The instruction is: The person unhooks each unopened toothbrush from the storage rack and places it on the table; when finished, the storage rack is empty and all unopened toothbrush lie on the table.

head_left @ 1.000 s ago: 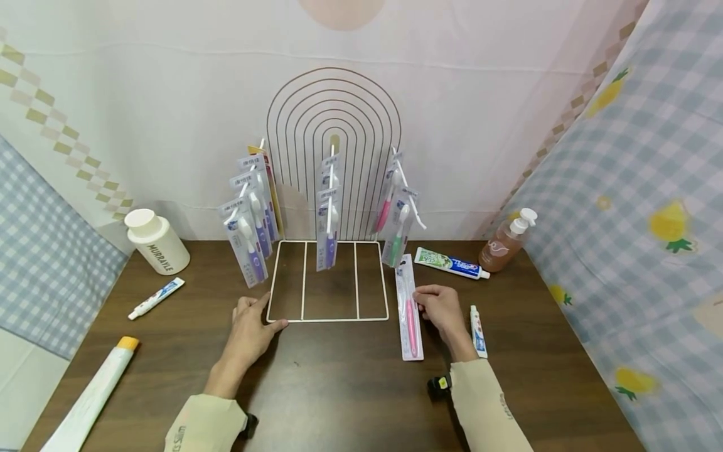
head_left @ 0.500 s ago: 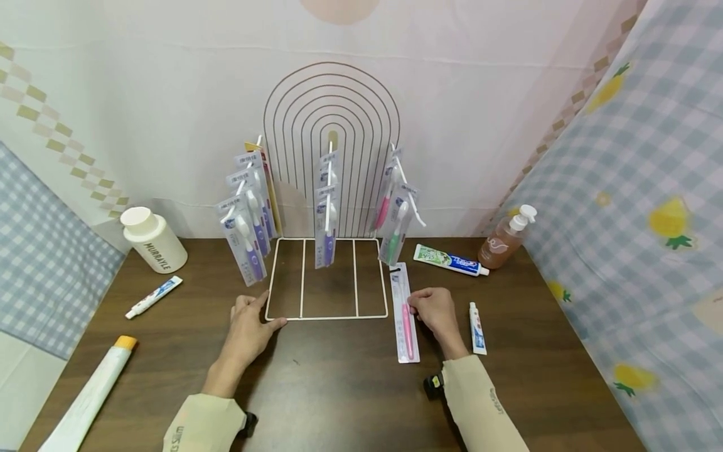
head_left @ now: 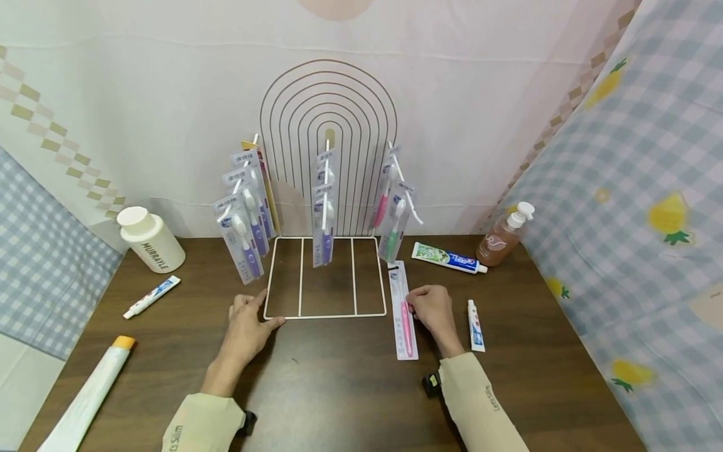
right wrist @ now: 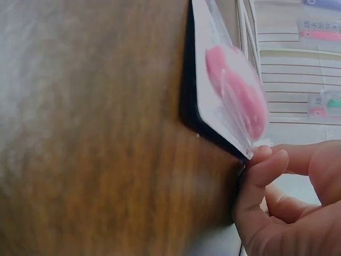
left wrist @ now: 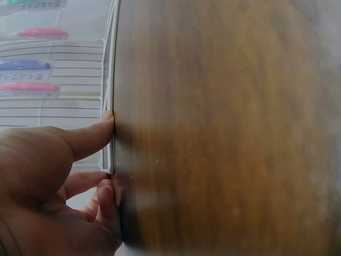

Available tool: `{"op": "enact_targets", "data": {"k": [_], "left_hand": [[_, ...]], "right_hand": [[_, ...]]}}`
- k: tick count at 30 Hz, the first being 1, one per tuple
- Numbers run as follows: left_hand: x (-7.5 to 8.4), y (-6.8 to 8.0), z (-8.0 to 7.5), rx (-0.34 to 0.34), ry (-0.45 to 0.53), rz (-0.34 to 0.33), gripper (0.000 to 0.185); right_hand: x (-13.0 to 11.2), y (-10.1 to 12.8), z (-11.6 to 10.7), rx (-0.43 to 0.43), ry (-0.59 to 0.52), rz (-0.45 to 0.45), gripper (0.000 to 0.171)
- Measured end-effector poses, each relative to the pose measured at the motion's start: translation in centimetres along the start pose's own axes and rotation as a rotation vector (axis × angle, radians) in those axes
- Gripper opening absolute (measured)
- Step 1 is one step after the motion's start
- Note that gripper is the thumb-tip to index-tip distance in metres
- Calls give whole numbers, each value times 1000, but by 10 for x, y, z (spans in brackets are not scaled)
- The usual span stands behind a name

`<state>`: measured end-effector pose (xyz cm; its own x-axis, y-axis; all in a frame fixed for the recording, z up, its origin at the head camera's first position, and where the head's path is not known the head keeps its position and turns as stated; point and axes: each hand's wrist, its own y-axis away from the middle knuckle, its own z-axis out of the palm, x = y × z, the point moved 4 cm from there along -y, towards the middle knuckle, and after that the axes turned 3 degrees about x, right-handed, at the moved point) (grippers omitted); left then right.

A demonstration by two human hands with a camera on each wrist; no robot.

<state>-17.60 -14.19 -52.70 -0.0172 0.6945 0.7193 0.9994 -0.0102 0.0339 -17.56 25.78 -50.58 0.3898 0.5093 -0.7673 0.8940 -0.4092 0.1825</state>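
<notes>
My right hand [head_left: 433, 306] pinches the right edge of a packaged pink toothbrush [head_left: 407, 329], low over the table beside the rack. In the right wrist view, thumb and fingertip hold a corner of this toothbrush pack [right wrist: 240, 88], one edge raised. At the front left corner of the white wire display rack [head_left: 327, 317], my left hand [head_left: 247, 328] grips the base, thumb on the front wire and a finger along the side. Packaged toothbrushes hang from its hooks: several purple ones [head_left: 240, 245] left, purple ones [head_left: 324, 235] in the middle, a pink and a green one [head_left: 393, 235] right.
Right of the rack lie a toothpaste tube [head_left: 449, 258] and a small tube [head_left: 476, 326], with a pump bottle [head_left: 504, 235] behind. At left are a white bottle [head_left: 151, 242], another small tube [head_left: 151, 297] and a long white tube [head_left: 90, 395] with an orange cap.
My right hand has brought the pink toothbrush pack slightly left, closer to the rack. My left hand stays at the rack's corner. The head view has shifted a little.
</notes>
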Motion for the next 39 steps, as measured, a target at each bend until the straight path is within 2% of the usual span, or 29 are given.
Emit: {"op": "enact_targets", "data": {"k": [4,14,22,28,31,35,39], "left_hand": [[-3,-2,1,-2,-2,-1,86],[4,0,-2,12,8,-4,86],[7,2,-3,-2,3,-19,86],[7,1,-2,2,5,-10,86],[11,2,-4,-29,-2,-35,86],[17,6,-6,-37,0,-68,85],[19,7,-7,-41,1,-78,84]], "right_hand": [[0,1,1,3,5,4,18],[3,-2,2,6,-2,-11,17],[4,-1,4,23,11,-2,17],[5,-1,5,26,-31,0,16],[0,-2,0,30,-59,-4,17],[-24,-4,-13,83,-190,-97,20],[-63,-3,-28,73,-454,-276,33]]}}
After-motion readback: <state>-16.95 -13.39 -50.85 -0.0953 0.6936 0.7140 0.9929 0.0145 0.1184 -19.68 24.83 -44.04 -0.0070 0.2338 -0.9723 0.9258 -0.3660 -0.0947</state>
